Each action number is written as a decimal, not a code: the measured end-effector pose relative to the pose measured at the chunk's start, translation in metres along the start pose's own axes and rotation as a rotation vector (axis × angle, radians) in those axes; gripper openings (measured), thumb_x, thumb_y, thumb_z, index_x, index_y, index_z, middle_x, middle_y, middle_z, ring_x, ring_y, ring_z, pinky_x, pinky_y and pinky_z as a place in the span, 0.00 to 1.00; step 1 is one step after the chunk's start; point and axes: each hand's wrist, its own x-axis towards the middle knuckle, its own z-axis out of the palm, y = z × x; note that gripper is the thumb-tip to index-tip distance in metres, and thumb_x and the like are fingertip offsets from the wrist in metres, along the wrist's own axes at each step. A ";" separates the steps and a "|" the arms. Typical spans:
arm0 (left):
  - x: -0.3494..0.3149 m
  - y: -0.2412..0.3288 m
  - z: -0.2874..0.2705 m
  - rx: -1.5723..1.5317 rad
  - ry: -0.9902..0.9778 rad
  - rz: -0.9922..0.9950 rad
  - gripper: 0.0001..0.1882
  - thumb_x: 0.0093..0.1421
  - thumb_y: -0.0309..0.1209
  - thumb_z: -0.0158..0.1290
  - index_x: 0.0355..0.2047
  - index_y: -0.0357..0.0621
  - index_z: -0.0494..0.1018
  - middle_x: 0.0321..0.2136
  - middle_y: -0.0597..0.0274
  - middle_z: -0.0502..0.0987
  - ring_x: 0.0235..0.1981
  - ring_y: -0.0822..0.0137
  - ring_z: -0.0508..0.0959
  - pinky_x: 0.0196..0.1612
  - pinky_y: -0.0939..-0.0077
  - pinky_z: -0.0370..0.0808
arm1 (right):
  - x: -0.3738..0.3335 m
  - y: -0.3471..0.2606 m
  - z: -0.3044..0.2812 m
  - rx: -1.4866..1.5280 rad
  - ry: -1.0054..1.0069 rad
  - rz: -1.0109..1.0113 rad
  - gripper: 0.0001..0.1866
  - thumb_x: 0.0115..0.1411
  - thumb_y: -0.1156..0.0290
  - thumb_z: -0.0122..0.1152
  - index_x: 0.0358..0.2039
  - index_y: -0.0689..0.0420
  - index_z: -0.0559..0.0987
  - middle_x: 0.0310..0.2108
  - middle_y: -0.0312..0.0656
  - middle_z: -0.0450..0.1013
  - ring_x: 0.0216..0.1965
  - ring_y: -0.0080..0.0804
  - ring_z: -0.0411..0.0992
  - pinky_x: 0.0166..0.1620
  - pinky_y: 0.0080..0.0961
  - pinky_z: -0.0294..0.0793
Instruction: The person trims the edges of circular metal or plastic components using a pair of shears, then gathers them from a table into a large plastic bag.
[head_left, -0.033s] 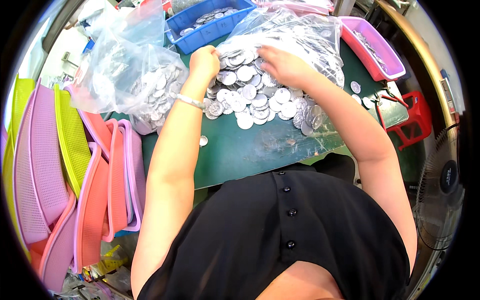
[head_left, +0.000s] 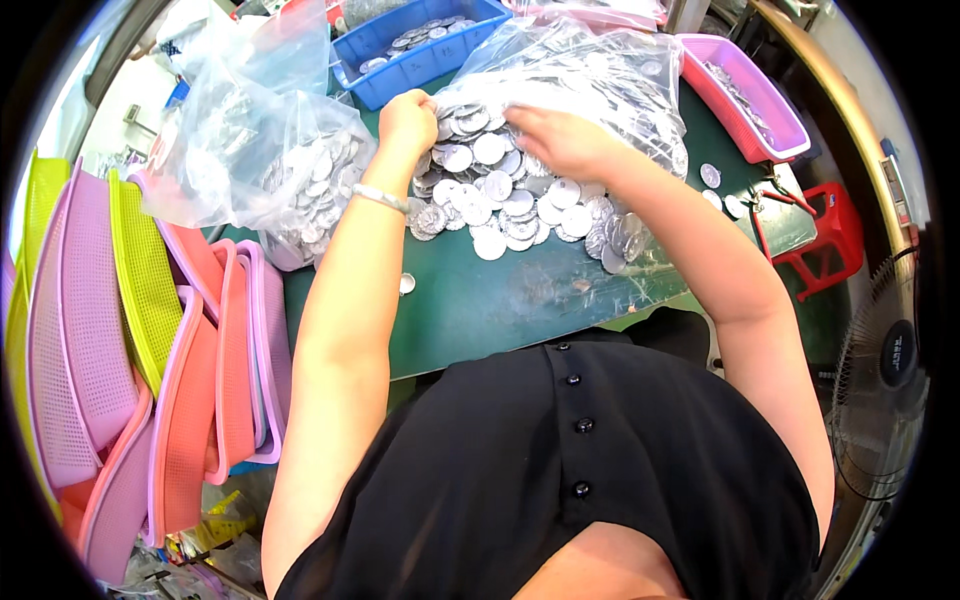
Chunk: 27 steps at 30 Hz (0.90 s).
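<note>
A heap of round silvery metal discs (head_left: 498, 185) spills from the mouth of a clear plastic bag (head_left: 610, 75) onto the green table (head_left: 450, 320). My left hand (head_left: 408, 124) is closed in a fist at the left side of the heap, beside the bag's mouth. What its fingers hold, if anything, is hidden. Over the right part of the heap lies my right hand (head_left: 565, 142), its fingers stretched out to the left against the discs and the bag's edge. One loose disc (head_left: 406, 284) sits apart, next to my left forearm.
Another clear bag of discs (head_left: 315, 180) stands at the left. Behind are a blue bin (head_left: 420, 50) and, to the right, a pink basket (head_left: 745, 95). Pliers (head_left: 780, 195) lie near the right edge. Stacked baskets (head_left: 90, 320), a red stool (head_left: 835, 235) and a fan (head_left: 880, 370) flank the table.
My right hand has shifted slightly left across the top of the heap. My left hand stays in nearly the same place.
</note>
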 end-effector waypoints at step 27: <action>0.042 -0.007 0.039 -0.361 -0.063 -0.137 0.10 0.58 0.33 0.46 0.34 0.40 0.71 0.32 0.54 0.75 0.33 0.59 0.73 0.37 0.67 0.68 | 0.051 0.017 0.006 -0.246 0.025 0.191 0.29 0.54 0.46 0.46 0.43 0.59 0.71 0.46 0.51 0.66 0.51 0.46 0.61 0.53 0.38 0.58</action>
